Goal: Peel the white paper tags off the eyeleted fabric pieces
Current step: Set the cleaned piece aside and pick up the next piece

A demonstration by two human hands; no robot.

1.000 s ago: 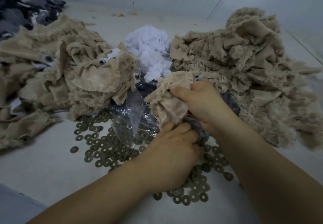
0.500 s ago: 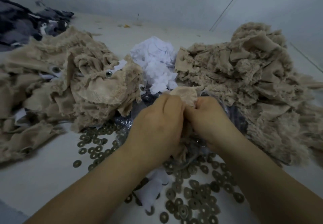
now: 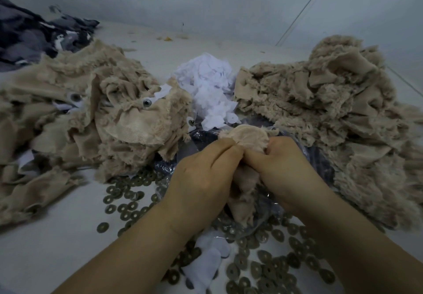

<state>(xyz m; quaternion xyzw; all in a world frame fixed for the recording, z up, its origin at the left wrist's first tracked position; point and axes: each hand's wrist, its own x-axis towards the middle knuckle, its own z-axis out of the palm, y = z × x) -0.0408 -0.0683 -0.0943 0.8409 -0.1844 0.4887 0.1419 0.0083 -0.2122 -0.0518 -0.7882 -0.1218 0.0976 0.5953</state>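
Observation:
A beige furry fabric piece [image 3: 246,134] is held up at the centre between both hands. My left hand [image 3: 203,176] pinches its upper edge from the left. My right hand [image 3: 282,167] grips it from the right, fingers curled into the cloth. The lower part of the piece [image 3: 242,199] hangs down between my wrists. Whether a paper tag is on it is hidden by my fingers. A white paper tag [image 3: 206,268] lies on the table under my left forearm. A heap of peeled white tags [image 3: 208,87] sits behind my hands.
A pile of beige pieces with eyelets and white tags [image 3: 96,119] lies at the left; another beige pile [image 3: 338,115] lies at the right. Several metal washers [image 3: 128,202] are scattered over the table around a clear plastic bag [image 3: 265,215]. Dark fabric [image 3: 29,39] lies far left.
My left hand rose from below the piece to pinch its top edge beside my right hand. A white tag came to lie on the table under my left forearm. The view shifted slightly.

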